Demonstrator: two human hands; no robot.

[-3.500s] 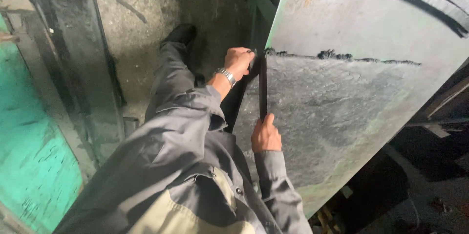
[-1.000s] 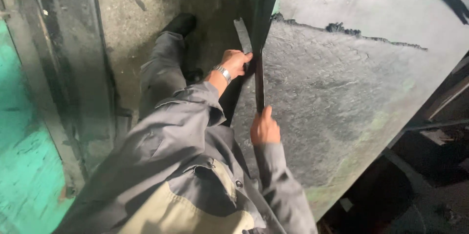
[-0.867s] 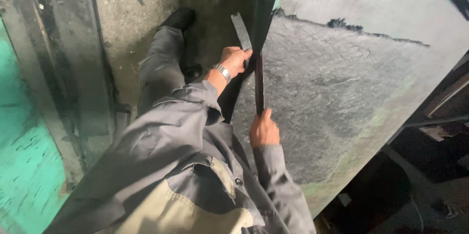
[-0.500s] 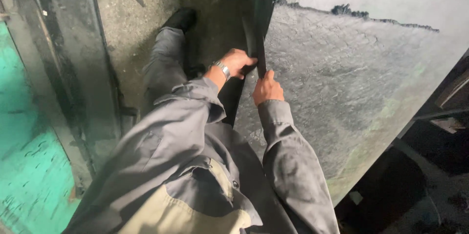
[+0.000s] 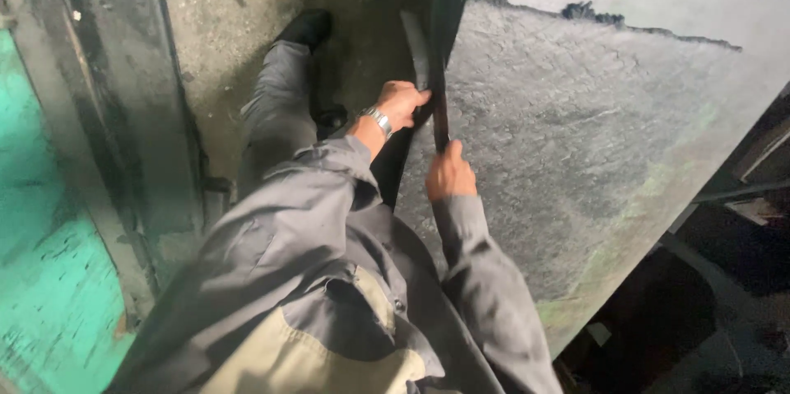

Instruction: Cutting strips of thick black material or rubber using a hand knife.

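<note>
Both hands gripped a dark, narrow strip (image 5: 439, 106) at the edge of a large grey slab (image 5: 601, 163): left hand (image 5: 403, 103) above and farther out, right hand (image 5: 449, 173) clenched just below.

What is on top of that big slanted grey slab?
A dark, rough coating covers most of the slab; above its ragged edge the surface is paler. Both hands, left hand and right hand, grip a dark strip at its edge. Its underside is hidden.
</note>
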